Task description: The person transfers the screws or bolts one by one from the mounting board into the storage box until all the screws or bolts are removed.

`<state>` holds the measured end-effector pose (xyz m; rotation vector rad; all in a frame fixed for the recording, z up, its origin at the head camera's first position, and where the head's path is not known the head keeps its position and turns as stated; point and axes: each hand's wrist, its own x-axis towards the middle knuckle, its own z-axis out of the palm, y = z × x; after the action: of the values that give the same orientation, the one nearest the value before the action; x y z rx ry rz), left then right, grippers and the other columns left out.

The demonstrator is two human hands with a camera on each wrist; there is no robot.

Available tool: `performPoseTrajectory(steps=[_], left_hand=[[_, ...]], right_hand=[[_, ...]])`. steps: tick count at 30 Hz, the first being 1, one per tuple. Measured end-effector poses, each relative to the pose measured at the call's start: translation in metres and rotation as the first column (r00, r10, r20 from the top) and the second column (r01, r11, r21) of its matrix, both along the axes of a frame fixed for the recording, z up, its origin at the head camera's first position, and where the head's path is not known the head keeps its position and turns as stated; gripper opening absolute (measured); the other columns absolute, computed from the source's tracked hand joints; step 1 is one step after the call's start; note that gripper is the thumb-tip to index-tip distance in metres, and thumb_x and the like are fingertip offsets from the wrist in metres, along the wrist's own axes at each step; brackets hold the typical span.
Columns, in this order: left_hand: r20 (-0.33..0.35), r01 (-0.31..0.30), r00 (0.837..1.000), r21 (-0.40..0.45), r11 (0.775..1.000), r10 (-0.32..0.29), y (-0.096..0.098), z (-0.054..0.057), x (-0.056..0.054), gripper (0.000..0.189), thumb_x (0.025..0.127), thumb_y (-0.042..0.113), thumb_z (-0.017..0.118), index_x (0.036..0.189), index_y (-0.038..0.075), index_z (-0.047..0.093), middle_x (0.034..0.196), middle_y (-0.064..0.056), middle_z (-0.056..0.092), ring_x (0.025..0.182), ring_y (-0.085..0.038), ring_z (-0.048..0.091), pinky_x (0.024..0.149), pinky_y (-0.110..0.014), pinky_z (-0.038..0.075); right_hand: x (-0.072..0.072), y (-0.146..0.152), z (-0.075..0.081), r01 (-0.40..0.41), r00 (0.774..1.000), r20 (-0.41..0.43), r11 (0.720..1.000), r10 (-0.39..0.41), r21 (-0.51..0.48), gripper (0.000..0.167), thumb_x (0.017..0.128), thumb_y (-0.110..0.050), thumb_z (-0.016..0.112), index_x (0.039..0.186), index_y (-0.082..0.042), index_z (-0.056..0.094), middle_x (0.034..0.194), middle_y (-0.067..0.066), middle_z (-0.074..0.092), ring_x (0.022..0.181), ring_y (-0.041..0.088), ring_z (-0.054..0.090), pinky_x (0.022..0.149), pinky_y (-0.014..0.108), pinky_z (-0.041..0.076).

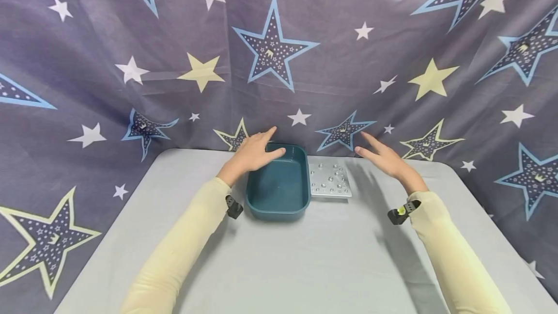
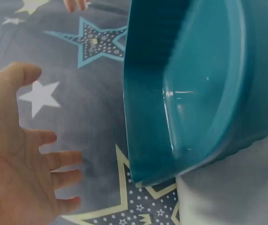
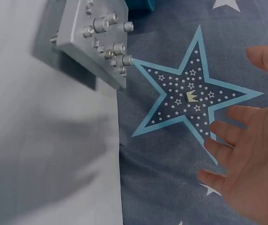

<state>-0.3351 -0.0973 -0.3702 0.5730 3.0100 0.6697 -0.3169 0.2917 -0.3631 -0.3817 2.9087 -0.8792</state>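
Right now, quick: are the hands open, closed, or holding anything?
Left hand: open, holding nothing, near the teal bin.
Right hand: open, holding nothing, off to the right of the metal plate.

The left hand [image 2: 19,164] reaches in from the left edge, palm showing, thumb raised and fingers spread, touching nothing, with patterned cloth visible between it and a teal rectangular tub [image 2: 148,93] with rounded corners and glints inside. On the dark grey fabric [image 2: 91,112] are a white star beside the thumb, a blue-edged dotted star above, and a yellow-edged one partly behind the tub. A pale surface [image 2: 232,187] fills the lower right; fingertips of the right hand [image 2: 70,4] show at the top.
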Motion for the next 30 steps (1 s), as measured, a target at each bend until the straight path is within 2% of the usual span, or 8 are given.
performPoseTrajectory(steps=[3, 7, 14, 18, 21, 25, 27, 30], left_hand=[[0.015, -0.035, 0.999, 0.048, 0.998, 0.034, -0.008, 0.000, -0.001, 0.085, 0.097, 0.061, 0.048, 0.164, 0.017, 0.019, 0.166, -0.016, 0.031, 0.153, -0.040, 0.029, 0.122, -0.062, 0.025], [0.070, -0.101, 0.993, 0.127, 0.987, 0.092, -0.020, -0.005, -0.005, 0.083, 0.097, 0.054, 0.050, 0.163, 0.013, 0.020, 0.166, -0.021, 0.026, 0.154, -0.043, 0.023, 0.123, -0.063, 0.022], [0.153, -0.211, 0.973, 0.276, 0.938, 0.174, -0.036, -0.015, -0.011, 0.075, 0.094, 0.038, 0.051, 0.156, 0.002, 0.030, 0.148, -0.025, 0.049, 0.137, -0.039, 0.048, 0.115, -0.055, 0.039], [0.254, -0.256, 0.951, 0.329, 0.909, 0.176, -0.041, -0.020, -0.011, 0.071, 0.095, 0.033, 0.051, 0.154, -0.002, 0.031, 0.154, -0.027, 0.043, 0.136, -0.041, 0.050, 0.116, -0.053, 0.040], [0.401, -0.307, 0.906, 0.401, 0.863, 0.137, -0.046, -0.023, -0.010, 0.069, 0.096, 0.028, 0.051, 0.152, -0.007, 0.030, 0.152, -0.030, 0.041, 0.131, -0.042, 0.052, 0.114, -0.052, 0.042], [0.588, -0.402, 0.805, 0.449, 0.798, 0.075, -0.051, -0.027, -0.011, 0.068, 0.095, 0.025, 0.055, 0.149, -0.009, 0.032, 0.134, -0.027, 0.050, 0.114, -0.035, 0.061, 0.104, -0.049, 0.053], [0.649, -0.436, 0.759, 0.455, 0.777, 0.046, -0.054, -0.029, -0.014, 0.068, 0.095, 0.025, 0.058, 0.149, -0.007, 0.032, 0.128, -0.024, 0.051, 0.106, -0.030, 0.064, 0.098, -0.046, 0.057], [0.704, -0.460, 0.710, 0.469, 0.754, -0.004, -0.059, -0.036, -0.018, 0.061, 0.097, 0.020, 0.059, 0.146, -0.007, 0.035, 0.119, -0.019, 0.053, 0.099, -0.026, 0.067, 0.091, -0.041, 0.060]], right_hand=[[0.000, -0.001, 0.002, -0.006, 0.999, -0.032, 1.000, 0.005, -0.029, 0.077, 0.105, -0.053, 0.042, 0.163, -0.010, 0.016, 0.168, 0.020, 0.020, 0.148, 0.050, 0.030, 0.120, 0.065, 0.025], [-0.001, -0.006, 0.005, -0.014, 0.997, -0.079, 1.000, 0.012, -0.026, 0.074, 0.105, -0.049, 0.045, 0.160, -0.003, 0.024, 0.166, 0.021, 0.028, 0.147, 0.048, 0.035, 0.119, 0.062, 0.029], [-0.005, -0.018, 0.021, -0.059, 0.993, -0.106, 0.998, 0.060, 0.015, 0.069, 0.106, -0.045, 0.046, 0.158, -0.001, 0.029, 0.157, 0.026, 0.040, 0.140, 0.048, 0.045, 0.114, 0.063, 0.038], [-0.005, -0.025, 0.031, -0.086, 0.991, -0.094, 0.995, 0.091, 0.055, 0.069, 0.106, -0.047, 0.045, 0.158, -0.004, 0.030, 0.155, 0.027, 0.043, 0.141, 0.046, 0.045, 0.112, 0.064, 0.038], [-0.005, -0.031, 0.037, -0.112, 0.987, -0.102, 0.989, 0.121, 0.094, 0.066, 0.107, -0.045, 0.045, 0.158, -0.005, 0.032, 0.154, 0.026, 0.045, 0.139, 0.045, 0.047, 0.111, 0.064, 0.040], [-0.004, -0.039, 0.043, -0.152, 0.978, -0.123, 0.978, 0.170, 0.145, 0.063, 0.107, -0.041, 0.047, 0.156, -0.005, 0.035, 0.153, 0.026, 0.047, 0.139, 0.045, 0.048, 0.112, 0.064, 0.039], [-0.004, -0.042, 0.045, -0.173, 0.971, -0.134, 0.971, 0.196, 0.166, 0.061, 0.107, -0.039, 0.047, 0.155, -0.003, 0.036, 0.152, 0.026, 0.048, 0.139, 0.044, 0.048, 0.113, 0.063, 0.038], [-0.004, -0.047, 0.046, -0.201, 0.962, -0.150, 0.962, 0.230, 0.186, 0.060, 0.106, -0.036, 0.050, 0.153, -0.001, 0.039, 0.151, 0.026, 0.049, 0.138, 0.044, 0.049, 0.114, 0.061, 0.038]])
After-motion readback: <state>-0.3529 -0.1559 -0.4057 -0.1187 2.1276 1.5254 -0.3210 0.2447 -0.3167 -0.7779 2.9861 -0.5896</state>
